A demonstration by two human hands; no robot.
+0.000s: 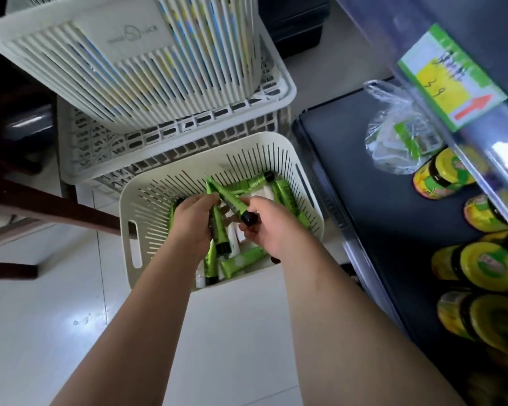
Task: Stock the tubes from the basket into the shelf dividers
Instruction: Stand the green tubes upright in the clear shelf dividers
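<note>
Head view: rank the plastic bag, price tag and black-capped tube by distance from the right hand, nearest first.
1. The black-capped tube, held in the right hand itself.
2. The plastic bag, on the bottom shelf, to the right.
3. The price tag, on the upper shelf edge, far right.

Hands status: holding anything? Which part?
Left hand grips a green tube by its upper body, cap down; right hand pinches another green tube near its black cap.

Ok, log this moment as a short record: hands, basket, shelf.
left hand: grips an upright green tube, cap down
right hand: holds a slanted green tube near its black cap
basket: white, on the floor, with loose tubes inside
shelf: dark, bears yellow-lidded jars and a plastic bag
</note>
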